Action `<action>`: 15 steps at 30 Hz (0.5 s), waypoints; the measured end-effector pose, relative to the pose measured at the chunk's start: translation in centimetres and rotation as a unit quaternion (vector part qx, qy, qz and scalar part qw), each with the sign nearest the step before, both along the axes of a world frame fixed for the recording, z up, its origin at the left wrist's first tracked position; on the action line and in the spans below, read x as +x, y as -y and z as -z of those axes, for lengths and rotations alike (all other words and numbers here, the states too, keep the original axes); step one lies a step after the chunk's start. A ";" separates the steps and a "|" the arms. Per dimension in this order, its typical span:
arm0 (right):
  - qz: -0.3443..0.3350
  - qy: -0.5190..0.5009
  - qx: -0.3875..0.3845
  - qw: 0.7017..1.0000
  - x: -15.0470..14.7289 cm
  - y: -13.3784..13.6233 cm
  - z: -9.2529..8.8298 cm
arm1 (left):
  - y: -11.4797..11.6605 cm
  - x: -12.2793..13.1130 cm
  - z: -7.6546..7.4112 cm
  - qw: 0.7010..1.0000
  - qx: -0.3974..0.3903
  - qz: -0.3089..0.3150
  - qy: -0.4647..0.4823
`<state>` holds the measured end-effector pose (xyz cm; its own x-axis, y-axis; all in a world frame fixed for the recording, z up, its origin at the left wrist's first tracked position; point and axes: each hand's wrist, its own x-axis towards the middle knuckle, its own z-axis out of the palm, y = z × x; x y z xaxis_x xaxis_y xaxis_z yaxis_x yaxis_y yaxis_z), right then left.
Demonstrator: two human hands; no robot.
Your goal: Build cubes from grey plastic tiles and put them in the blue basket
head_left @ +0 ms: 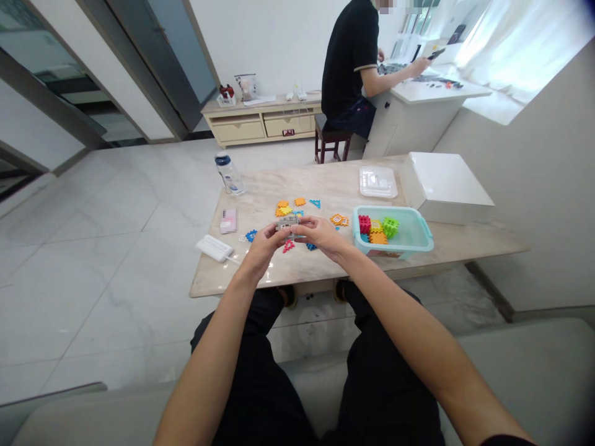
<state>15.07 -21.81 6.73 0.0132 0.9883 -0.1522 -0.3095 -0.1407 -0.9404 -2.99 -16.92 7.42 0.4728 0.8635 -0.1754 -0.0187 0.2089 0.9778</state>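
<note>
A small grey block piece (pixel 288 222) is held between my two hands above the marble-look table. My left hand (pixel 268 243) grips its left side, thumb along the near edge. On its right side, the fingers of my right hand (pixel 318 231) pinch it. Loose toy pieces lie around: an orange piece (pixel 300 201), a yellow piece (pixel 284 211) and a blue triangle (pixel 315 203) beyond my hands, a blue piece (pixel 251 235) at the left, a red piece (pixel 289 246) just below, and orange pieces (pixel 339 220) to the right.
A teal bin (pixel 418 232) with red, yellow, orange and green blocks stands right. Behind it are a clear lidded container (pixel 377 182) and a white box (pixel 449 179). A bottle (pixel 231 176), pink card (pixel 229 220) and white device (pixel 214 248) sit left. A person (pixel 351 62) sits beyond.
</note>
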 end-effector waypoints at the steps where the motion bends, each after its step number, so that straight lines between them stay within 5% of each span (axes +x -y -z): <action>1: -0.002 0.005 -0.003 1.000 0.0 0.0 0.1 | -0.2 -0.2 0.0 1.000 0.000 0.007 -0.011; 6: 0.029 0.076 -0.043 0.996 -0.3 -0.3 1.3 | -0.6 -1.2 0.4 0.989 0.057 0.099 -0.097; 9: 0.082 0.139 -0.069 0.984 -0.8 -0.6 2.3 | -0.1 -1.7 1.1 0.973 0.158 0.067 -0.153; 12: 0.080 0.188 -0.083 0.975 -1.6 -0.8 3.0 | 0.6 -1.5 1.8 0.915 0.323 0.022 -0.240; 15: 0.054 0.220 -0.060 0.972 -2.4 -1.0 3.5 | 1.1 -0.9 2.1 0.862 0.383 0.016 -0.332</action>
